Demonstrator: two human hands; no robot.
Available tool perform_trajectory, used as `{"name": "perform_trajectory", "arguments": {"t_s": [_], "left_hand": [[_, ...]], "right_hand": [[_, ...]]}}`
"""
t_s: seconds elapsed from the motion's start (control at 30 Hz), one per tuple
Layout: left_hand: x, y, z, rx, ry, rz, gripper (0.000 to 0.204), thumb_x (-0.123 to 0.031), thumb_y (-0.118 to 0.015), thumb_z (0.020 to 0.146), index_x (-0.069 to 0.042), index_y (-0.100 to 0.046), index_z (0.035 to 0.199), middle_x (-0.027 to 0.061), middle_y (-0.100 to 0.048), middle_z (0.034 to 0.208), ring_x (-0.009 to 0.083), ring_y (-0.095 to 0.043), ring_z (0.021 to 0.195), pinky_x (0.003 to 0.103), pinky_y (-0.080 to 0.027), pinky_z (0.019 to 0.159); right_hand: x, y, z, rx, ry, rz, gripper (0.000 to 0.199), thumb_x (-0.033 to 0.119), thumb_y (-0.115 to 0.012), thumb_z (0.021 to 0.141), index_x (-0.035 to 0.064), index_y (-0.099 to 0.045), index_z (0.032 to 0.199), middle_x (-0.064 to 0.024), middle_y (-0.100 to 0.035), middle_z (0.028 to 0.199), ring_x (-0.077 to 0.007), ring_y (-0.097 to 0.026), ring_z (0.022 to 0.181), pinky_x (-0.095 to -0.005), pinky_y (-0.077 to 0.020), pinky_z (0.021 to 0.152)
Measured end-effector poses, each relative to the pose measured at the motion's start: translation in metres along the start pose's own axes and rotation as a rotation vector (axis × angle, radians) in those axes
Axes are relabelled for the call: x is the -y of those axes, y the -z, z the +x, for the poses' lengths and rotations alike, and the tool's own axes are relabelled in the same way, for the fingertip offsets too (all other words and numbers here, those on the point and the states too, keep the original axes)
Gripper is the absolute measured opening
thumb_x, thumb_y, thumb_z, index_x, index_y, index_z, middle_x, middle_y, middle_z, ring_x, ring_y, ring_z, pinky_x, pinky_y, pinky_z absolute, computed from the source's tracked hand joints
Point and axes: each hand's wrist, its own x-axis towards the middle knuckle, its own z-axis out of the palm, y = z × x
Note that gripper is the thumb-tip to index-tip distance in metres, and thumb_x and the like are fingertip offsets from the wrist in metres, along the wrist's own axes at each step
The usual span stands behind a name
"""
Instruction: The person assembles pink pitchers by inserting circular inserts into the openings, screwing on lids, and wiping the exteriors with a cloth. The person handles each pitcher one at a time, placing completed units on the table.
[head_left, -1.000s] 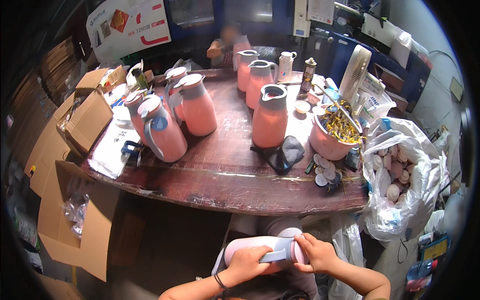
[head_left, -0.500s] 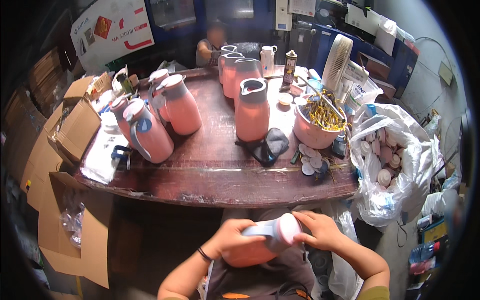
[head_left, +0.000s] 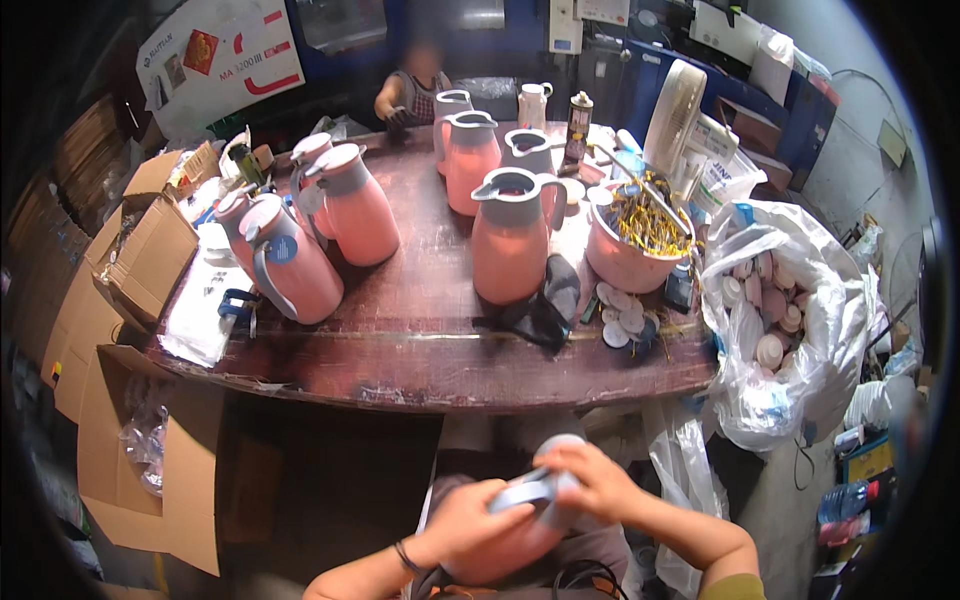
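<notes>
A pink jug with a grey-blue top [head_left: 535, 495] lies across my lap at the bottom of the view, below the table edge. My left hand [head_left: 470, 525] wraps its pink body from the left. My right hand [head_left: 592, 482] covers its grey-blue collar and handle from the right. Much of the jug is hidden by both hands. On the dark wooden table [head_left: 430, 350] ahead stand several more pink jugs, the nearest open-topped one [head_left: 512, 240] at centre and lidded ones [head_left: 290, 265] at left.
A pink bowl [head_left: 635, 250] of yellow bits and several round discs [head_left: 622, 318] sit at the table's right. A white bag [head_left: 790, 330] of parts stands right of the table. Cardboard boxes [head_left: 130, 270] crowd the left. A person [head_left: 415, 90] sits at the far side.
The jug in my lap has tilted and sunk lower toward me, its grey top now under my right hand. My view has shifted closer over the table.
</notes>
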Motion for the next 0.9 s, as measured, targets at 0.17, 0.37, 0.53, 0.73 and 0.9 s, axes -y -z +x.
{"name": "perform_trajectory", "arguments": {"t_s": [0.17,0.37,0.53,0.73,0.9], "left_hand": [[0.016,-0.026,-0.001,-0.124,-0.153,-0.248,0.041,-0.025,-0.067,0.089,0.002,-0.058,0.119,0.0060,-0.065,0.087,0.0149,-0.063,0.077,0.029,-0.051,0.072],[-0.016,0.054,-0.032,-0.103,0.035,-0.910,0.030,-0.031,-0.051,0.099,-0.002,-0.059,0.100,0.0000,-0.057,0.068,0.0058,-0.050,0.055,0.019,-0.040,0.050],[-0.021,0.142,-0.055,-0.381,-0.463,-1.124,0.041,-0.028,-0.038,0.100,0.002,-0.052,0.123,0.0071,-0.061,0.078,0.0168,-0.056,0.064,0.029,-0.047,0.063],[0.014,0.191,-0.023,-0.560,-0.506,-0.872,0.043,-0.011,-0.051,0.097,0.001,-0.043,0.137,0.0125,-0.062,0.110,0.0219,-0.061,0.103,0.040,-0.049,0.097],[0.073,0.219,0.016,-0.719,-0.519,-0.661,0.043,-0.006,-0.051,0.097,-0.002,-0.042,0.138,0.0118,-0.061,0.115,0.0217,-0.060,0.107,0.038,-0.049,0.098]], "right_hand": [[-0.023,-0.002,0.020,-0.007,-0.084,0.191,0.055,0.042,-0.056,0.092,0.0077,-0.052,0.134,-0.0170,-0.052,0.133,-0.0330,-0.044,0.129,-0.0412,-0.0337,0.108],[-0.038,0.003,0.024,-0.388,-0.244,0.712,0.053,0.039,-0.052,0.097,-0.0004,-0.052,0.133,-0.0120,-0.056,0.132,-0.0210,-0.048,0.126,-0.0338,-0.0303,0.109],[-0.049,-0.022,0.005,-0.428,-0.369,0.612,0.038,0.031,-0.054,0.096,-0.0005,-0.064,0.115,-0.0059,-0.065,0.109,-0.0152,-0.057,0.105,-0.0289,-0.0413,0.090],[-0.027,-0.045,0.018,-0.384,-0.387,0.686,0.025,0.017,-0.059,0.092,-0.0006,-0.066,0.109,-0.0051,-0.067,0.102,-0.0117,-0.058,0.096,-0.0249,-0.0432,0.085],[-0.030,-0.034,0.030,-0.350,-0.381,0.627,0.023,0.013,-0.061,0.092,-0.0004,-0.065,0.110,-0.0056,-0.067,0.104,-0.0116,-0.059,0.099,-0.0257,-0.0454,0.087]]}}
